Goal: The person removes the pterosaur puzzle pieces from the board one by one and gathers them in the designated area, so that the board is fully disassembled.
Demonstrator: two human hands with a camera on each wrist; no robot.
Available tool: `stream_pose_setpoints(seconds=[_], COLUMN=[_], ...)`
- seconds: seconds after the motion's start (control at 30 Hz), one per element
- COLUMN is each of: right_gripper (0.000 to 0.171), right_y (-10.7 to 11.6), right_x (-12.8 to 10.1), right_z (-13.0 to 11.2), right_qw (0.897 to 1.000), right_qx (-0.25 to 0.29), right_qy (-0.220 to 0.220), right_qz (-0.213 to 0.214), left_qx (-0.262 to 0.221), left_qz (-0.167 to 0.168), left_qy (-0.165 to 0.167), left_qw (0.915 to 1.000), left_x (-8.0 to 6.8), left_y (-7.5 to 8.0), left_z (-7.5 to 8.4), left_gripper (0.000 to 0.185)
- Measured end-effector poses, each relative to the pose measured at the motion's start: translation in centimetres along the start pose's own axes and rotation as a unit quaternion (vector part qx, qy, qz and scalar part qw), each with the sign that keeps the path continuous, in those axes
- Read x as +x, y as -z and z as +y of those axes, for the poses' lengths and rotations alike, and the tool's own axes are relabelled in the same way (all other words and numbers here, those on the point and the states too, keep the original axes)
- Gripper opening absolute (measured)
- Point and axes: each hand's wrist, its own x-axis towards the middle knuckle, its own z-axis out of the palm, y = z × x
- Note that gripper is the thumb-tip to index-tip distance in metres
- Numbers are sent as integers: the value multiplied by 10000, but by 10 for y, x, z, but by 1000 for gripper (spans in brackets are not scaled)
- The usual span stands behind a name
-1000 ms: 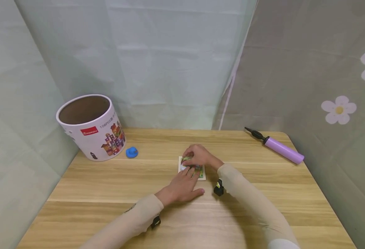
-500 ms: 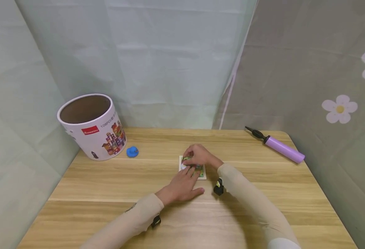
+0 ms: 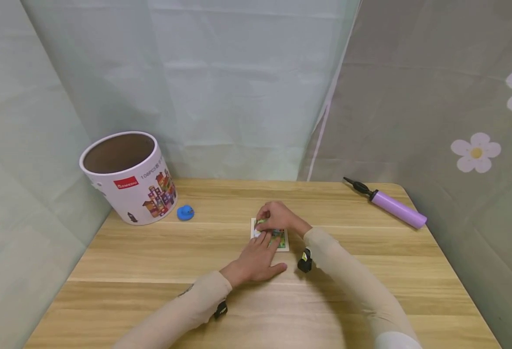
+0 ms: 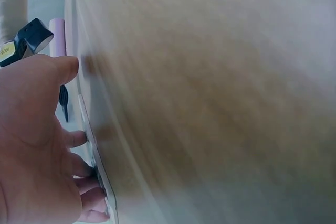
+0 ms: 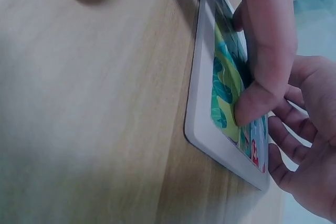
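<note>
A small picture puzzle (image 3: 284,242) with a white frame and a colourful green scene lies flat on the wooden table. My left hand (image 3: 256,261) rests on its near part, fingers straight and spread, thumb out over the wood. In the right wrist view one finger of that hand presses the picture (image 5: 223,95). My right hand (image 3: 278,216) is at the far left corner, where its bent fingers and thumb pinch at the puzzle. Its curled fingers show at the far edge in the right wrist view; what lies between the tips is partly hidden.
A white printed bucket (image 3: 129,179) stands at the back left, its top uncovered. Beside it sits a blue rubber duck (image 3: 185,213). At the back right lies a purple hand pump (image 3: 397,208) with a black nozzle. Cloth curtains (image 3: 247,87) hang behind the table (image 3: 160,261).
</note>
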Motion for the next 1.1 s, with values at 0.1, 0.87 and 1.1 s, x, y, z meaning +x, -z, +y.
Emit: stream_pose_setpoints(seconds=[0.1, 0.87, 1.1], right_gripper=[19, 5, 11], right_y=[-1, 4, 16], right_x=[0, -10, -23], right_z=[0, 0, 1], right_qw=[10000, 9952, 9912], right_qx=[32, 813, 944], right_qy=[-4, 86, -65], right_qz=[0, 532, 928], left_qx=[-2, 75, 18], left_qz=[-57, -38, -49], left_qy=[134, 112, 26], left_qw=[9999, 9999, 10000], left_x=[2, 3, 2], left_y=[0, 4, 6], left_z=[3, 4, -1], left_gripper=[83, 86, 82])
